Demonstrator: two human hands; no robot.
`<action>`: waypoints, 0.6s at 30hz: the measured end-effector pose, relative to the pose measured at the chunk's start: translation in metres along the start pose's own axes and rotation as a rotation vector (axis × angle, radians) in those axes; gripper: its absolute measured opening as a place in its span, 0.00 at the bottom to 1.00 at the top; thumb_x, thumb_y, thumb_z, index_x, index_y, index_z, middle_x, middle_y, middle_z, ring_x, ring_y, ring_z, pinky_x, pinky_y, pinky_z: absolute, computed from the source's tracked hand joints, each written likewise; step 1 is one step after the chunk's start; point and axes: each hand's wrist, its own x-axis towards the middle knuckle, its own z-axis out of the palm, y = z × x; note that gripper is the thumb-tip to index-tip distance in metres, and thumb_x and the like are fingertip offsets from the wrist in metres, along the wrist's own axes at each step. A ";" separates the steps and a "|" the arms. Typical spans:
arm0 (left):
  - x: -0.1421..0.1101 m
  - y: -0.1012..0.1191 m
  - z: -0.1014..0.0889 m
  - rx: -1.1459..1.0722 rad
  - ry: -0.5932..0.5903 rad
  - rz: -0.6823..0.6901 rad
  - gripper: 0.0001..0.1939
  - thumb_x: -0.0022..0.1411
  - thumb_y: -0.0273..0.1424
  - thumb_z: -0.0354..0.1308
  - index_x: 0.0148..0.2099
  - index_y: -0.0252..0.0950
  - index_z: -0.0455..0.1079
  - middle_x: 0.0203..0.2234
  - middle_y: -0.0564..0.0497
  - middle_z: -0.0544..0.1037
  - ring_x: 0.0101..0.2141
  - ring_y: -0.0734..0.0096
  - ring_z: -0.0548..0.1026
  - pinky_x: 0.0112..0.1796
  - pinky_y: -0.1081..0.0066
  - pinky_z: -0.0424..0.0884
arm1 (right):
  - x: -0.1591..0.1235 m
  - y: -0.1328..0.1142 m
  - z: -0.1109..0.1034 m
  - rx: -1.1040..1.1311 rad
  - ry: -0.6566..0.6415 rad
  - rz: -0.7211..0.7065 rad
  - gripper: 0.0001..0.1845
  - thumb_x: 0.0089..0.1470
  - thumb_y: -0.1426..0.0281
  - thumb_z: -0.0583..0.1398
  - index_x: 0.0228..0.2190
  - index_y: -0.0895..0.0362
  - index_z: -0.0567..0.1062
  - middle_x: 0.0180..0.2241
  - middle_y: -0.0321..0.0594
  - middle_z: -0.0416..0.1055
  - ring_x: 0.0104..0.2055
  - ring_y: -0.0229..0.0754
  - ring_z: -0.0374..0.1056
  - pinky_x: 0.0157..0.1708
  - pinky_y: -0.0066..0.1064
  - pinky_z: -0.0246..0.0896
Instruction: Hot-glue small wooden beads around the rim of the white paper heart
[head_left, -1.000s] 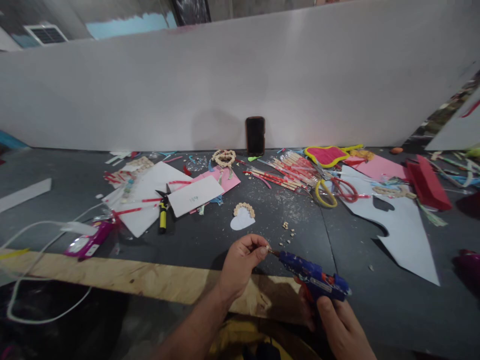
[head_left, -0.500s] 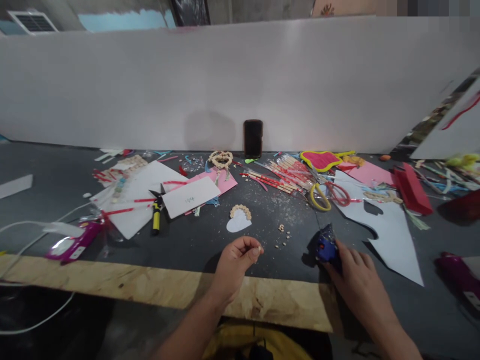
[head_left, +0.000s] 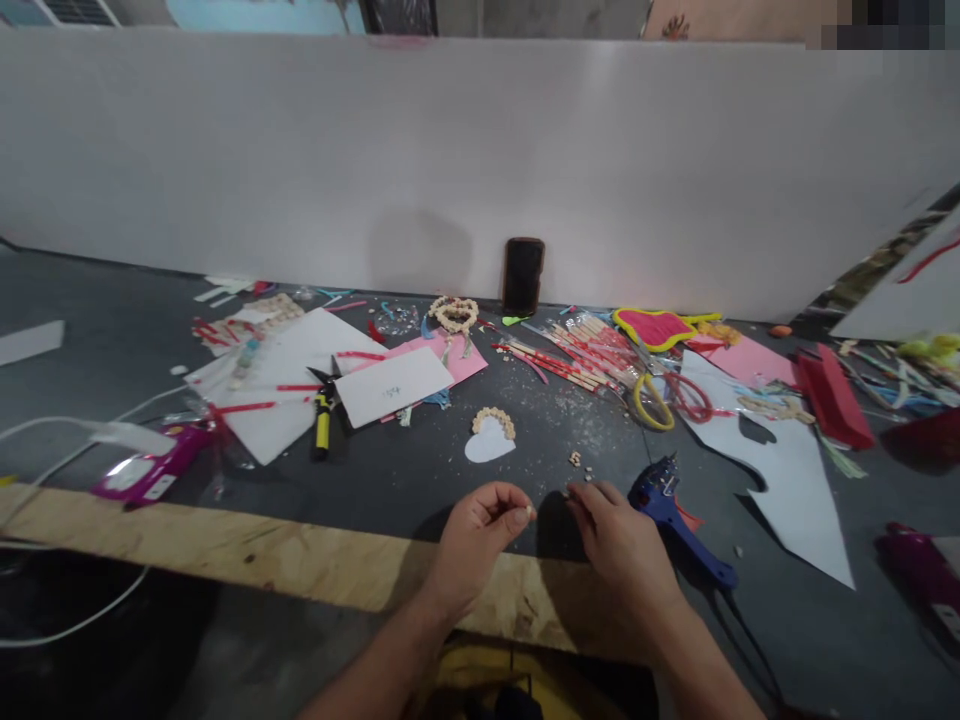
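a white paper heart (head_left: 490, 446) lies flat on the dark desk (head_left: 420, 470), its upper edge lined with small pale beads (head_left: 493, 413). nearer the body, the left hand (head_left: 480, 535) has thumb and forefinger pinched on a tiny pale piece (head_left: 531, 512). the right hand (head_left: 626, 540) reaches in palm down, fingertips low beside loose bits (head_left: 575, 459); whether they meet, i cannot tell. just beside it lies a blue glue gun (head_left: 686, 538).
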 end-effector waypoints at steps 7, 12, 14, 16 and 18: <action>-0.001 0.000 -0.006 0.001 0.004 0.011 0.04 0.50 0.29 0.63 0.29 0.35 0.71 0.24 0.54 0.74 0.29 0.74 0.70 0.34 0.75 0.63 | 0.007 -0.005 0.008 0.088 0.004 0.067 0.12 0.56 0.75 0.50 0.29 0.58 0.72 0.30 0.45 0.70 0.24 0.41 0.67 0.21 0.29 0.56; -0.002 0.001 -0.002 0.091 -0.005 0.062 0.03 0.52 0.29 0.61 0.30 0.35 0.71 0.25 0.53 0.74 0.29 0.73 0.69 0.34 0.75 0.64 | -0.004 -0.024 -0.006 0.380 0.028 0.072 0.12 0.58 0.65 0.51 0.31 0.56 0.71 0.27 0.38 0.70 0.29 0.38 0.67 0.28 0.25 0.61; -0.003 0.003 0.000 0.166 0.000 0.092 0.03 0.53 0.29 0.60 0.31 0.34 0.71 0.25 0.53 0.74 0.29 0.73 0.68 0.33 0.75 0.64 | -0.010 -0.032 -0.010 0.642 0.038 0.147 0.13 0.56 0.62 0.53 0.30 0.56 0.72 0.25 0.36 0.69 0.26 0.37 0.64 0.24 0.24 0.59; -0.005 0.004 0.003 0.237 0.010 0.119 0.03 0.53 0.29 0.59 0.31 0.34 0.71 0.25 0.52 0.74 0.29 0.72 0.69 0.33 0.75 0.64 | -0.014 -0.037 -0.011 0.878 0.054 0.231 0.12 0.53 0.61 0.56 0.28 0.57 0.73 0.23 0.35 0.68 0.24 0.36 0.62 0.22 0.24 0.56; -0.008 0.005 0.006 0.293 0.012 0.143 0.03 0.54 0.28 0.59 0.31 0.34 0.71 0.26 0.52 0.74 0.29 0.72 0.69 0.32 0.75 0.65 | -0.017 -0.038 -0.009 0.996 0.072 0.291 0.12 0.50 0.61 0.59 0.26 0.57 0.73 0.21 0.34 0.66 0.23 0.35 0.59 0.22 0.24 0.55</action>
